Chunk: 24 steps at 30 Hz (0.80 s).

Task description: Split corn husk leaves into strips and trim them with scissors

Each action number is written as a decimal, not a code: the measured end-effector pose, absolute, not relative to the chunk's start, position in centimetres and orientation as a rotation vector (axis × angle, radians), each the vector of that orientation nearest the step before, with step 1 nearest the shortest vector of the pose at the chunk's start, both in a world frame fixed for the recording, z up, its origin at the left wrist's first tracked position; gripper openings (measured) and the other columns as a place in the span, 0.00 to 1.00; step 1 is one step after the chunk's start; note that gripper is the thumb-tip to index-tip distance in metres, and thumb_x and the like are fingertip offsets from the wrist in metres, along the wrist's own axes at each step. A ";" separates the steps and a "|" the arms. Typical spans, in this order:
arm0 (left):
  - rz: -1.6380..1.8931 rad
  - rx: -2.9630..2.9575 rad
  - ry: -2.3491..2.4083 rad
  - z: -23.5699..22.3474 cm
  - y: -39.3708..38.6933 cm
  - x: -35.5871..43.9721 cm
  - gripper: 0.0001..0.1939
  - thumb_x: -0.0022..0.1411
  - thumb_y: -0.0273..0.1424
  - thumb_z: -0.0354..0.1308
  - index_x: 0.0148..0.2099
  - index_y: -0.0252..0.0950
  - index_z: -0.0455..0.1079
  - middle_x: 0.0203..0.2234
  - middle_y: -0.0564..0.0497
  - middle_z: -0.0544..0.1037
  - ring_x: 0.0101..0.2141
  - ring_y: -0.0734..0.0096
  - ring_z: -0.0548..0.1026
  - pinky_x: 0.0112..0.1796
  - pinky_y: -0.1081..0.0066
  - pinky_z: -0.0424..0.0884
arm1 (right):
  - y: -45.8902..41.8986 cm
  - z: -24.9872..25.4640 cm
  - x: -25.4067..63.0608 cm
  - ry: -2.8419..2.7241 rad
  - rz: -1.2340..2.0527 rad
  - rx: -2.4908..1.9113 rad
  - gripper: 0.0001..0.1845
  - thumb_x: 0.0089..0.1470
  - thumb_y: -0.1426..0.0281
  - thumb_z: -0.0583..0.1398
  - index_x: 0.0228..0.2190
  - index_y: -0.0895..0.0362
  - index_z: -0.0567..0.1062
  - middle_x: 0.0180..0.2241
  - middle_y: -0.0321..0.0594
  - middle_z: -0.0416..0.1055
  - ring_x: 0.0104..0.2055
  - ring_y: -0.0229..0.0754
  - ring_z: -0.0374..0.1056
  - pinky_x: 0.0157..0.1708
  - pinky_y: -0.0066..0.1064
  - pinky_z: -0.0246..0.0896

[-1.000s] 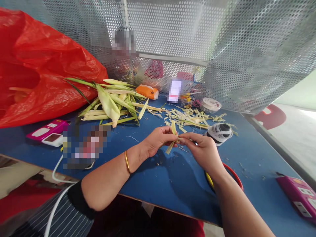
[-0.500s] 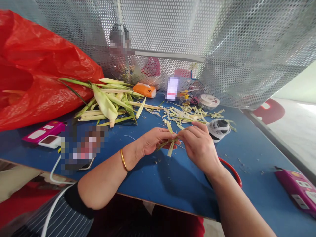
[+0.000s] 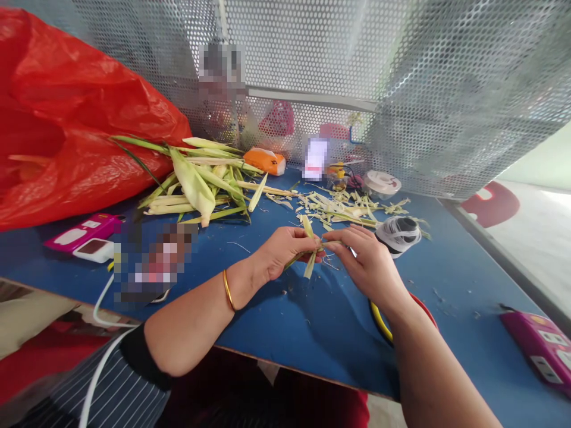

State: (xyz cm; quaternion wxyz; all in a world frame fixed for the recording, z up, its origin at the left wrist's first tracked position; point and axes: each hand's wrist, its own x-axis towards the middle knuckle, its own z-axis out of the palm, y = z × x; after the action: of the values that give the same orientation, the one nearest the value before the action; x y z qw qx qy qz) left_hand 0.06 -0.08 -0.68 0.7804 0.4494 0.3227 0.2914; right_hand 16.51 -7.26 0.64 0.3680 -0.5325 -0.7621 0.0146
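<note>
Over the middle of the blue table (image 3: 312, 321) my left hand (image 3: 283, 249) pinches pale green leaf strips (image 3: 308, 264), its fingers closed on them. My right hand (image 3: 368, 264) meets it from the right, fingertips pinched on the same strips. One strip end sticks up above the fingers and another hangs below them. A gold bangle (image 3: 229, 290) circles my left wrist.
A pile of long green leaves (image 3: 200, 184) lies at the back left beside a big red plastic bag (image 3: 75, 113). Cut leaf scraps (image 3: 343, 208) and a spool of white thread (image 3: 399, 233) lie behind my hands. Magenta power strips (image 3: 84, 236) sit left and right (image 3: 542, 351). Perforated metal screens stand behind.
My right hand has dropped a little and shifted its pinch on the strips; the strips have turned slightly between my fingers. My left hand stays almost in place.
</note>
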 end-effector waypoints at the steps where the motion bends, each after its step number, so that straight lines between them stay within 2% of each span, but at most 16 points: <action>1: 0.633 0.990 0.700 -0.6 -0.1 0.1 0.12 0.44 0.29 0.71 0.29 0.30 0.74 0.21 0.50 0.77 0.26 0.71 0.76 0.35 0.68 0.72 | -7.3 0.6 16.5 -1.922 0.113 -1.390 0.09 0.61 0.68 0.56 0.36 0.53 0.77 0.34 0.40 0.78 0.38 0.45 0.73 0.47 0.41 0.63; 4: 0.606 1.060 0.710 -0.5 -0.2 0.1 0.11 0.45 0.29 0.70 0.30 0.30 0.74 0.21 0.50 0.77 0.24 0.73 0.76 0.34 0.69 0.72 | -7.4 0.6 16.5 -1.804 0.284 -1.482 0.08 0.58 0.67 0.58 0.33 0.53 0.78 0.31 0.38 0.79 0.35 0.44 0.73 0.37 0.35 0.65; 10: 0.609 1.152 0.723 -0.7 -0.4 0.1 0.09 0.45 0.30 0.70 0.28 0.31 0.74 0.21 0.51 0.77 0.24 0.74 0.74 0.32 0.70 0.70 | -7.6 0.4 16.2 -1.697 0.416 -1.584 0.07 0.53 0.68 0.59 0.28 0.54 0.78 0.25 0.36 0.77 0.29 0.42 0.71 0.31 0.32 0.62; 17: 0.677 1.308 0.755 -1.0 -0.3 0.2 0.09 0.46 0.30 0.67 0.28 0.32 0.71 0.21 0.51 0.76 0.23 0.75 0.72 0.28 0.73 0.66 | -7.6 -0.3 15.7 -1.741 0.238 -1.644 0.08 0.54 0.71 0.58 0.30 0.53 0.79 0.30 0.38 0.79 0.32 0.44 0.73 0.31 0.32 0.61; 24: 0.678 1.223 0.695 -1.0 -0.4 0.4 0.08 0.47 0.28 0.64 0.31 0.34 0.68 0.21 0.55 0.74 0.24 0.77 0.71 0.30 0.75 0.65 | -7.5 -0.7 15.3 -1.812 0.099 -1.547 0.09 0.55 0.75 0.55 0.28 0.53 0.73 0.30 0.40 0.75 0.33 0.44 0.71 0.33 0.33 0.61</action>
State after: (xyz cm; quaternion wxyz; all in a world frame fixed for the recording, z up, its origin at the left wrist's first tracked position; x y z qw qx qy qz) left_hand 0.39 -0.43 -1.02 0.7105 0.5511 0.3134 0.3055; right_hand 15.25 -7.47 -0.72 0.3694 -0.6029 -0.7060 0.0385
